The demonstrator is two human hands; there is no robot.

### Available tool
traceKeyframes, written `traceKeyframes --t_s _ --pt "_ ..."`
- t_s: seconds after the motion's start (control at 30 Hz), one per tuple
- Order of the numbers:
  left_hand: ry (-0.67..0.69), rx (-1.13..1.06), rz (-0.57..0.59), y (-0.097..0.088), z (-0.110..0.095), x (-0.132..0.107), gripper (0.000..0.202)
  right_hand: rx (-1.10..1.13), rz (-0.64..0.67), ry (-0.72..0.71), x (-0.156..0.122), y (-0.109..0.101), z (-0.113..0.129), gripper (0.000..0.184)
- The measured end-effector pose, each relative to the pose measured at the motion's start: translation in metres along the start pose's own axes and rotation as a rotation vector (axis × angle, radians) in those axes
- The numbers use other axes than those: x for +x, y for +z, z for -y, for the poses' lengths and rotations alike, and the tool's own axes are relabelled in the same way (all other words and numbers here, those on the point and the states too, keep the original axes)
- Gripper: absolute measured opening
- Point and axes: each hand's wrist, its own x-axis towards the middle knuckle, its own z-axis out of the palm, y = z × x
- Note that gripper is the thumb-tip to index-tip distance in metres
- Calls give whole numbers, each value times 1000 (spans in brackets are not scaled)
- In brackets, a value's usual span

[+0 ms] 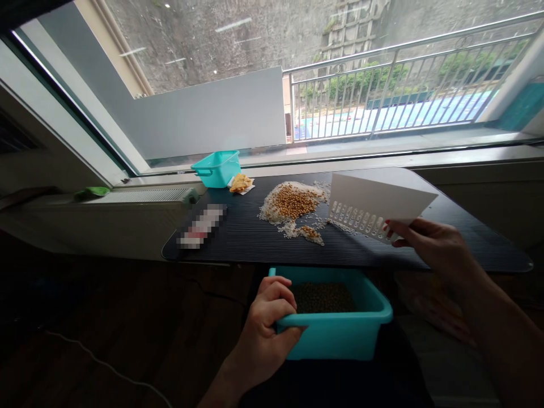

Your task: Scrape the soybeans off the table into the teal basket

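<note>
Now, two bins: left hand [266,326] fingers clamp near bin [340,337], not far bin [216,169]; right hand [433,246] pinches one sieve [378,204].

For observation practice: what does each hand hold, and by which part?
The left hand grips the teal bin by its left rim; right hand holds the white slotted scoop by its near corner.

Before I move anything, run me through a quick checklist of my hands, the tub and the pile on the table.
1. Left hand gripping the tub by its rim: ok.
2. Tub held below the near edge of the table, roughly under the pile: ok.
3. Right hand holding the slotted board by a corner: ok.
4. Board's slotted edge touching the pile: cannot tell.
5. Room left in the tub, only a shallow dark layer inside: ok.
6. Loose grains lying back from the table edge: ok.
</note>
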Motion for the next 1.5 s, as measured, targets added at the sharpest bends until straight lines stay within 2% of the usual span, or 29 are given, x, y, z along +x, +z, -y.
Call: traceKeyframes --t_s 0.33,0.47,0.7,0.97,1.1,1.3,1.5 --pt "0 27 10 -2 0 0 22 62 84 23 -16 5 9 47" --pt "1 33 19 -2 -2 2 21 38 189 86 -18 3 20 48" --pt "-6 8 10 0 -1 2 22 69 231 91 -18 22 24 59" --pt "2 12 18 -1 -1 4 21 59 280 88 -20 5 23 53" --pt "8 19 14 0 -1 3 22 85 268 115 -21 10 23 57" --pt "14 16 12 -1 -2 4 23 87 341 147 -22 8 24 52" --pt "18 6 -2 0 -1 3 23 95 309 149 -21 6 23 53"
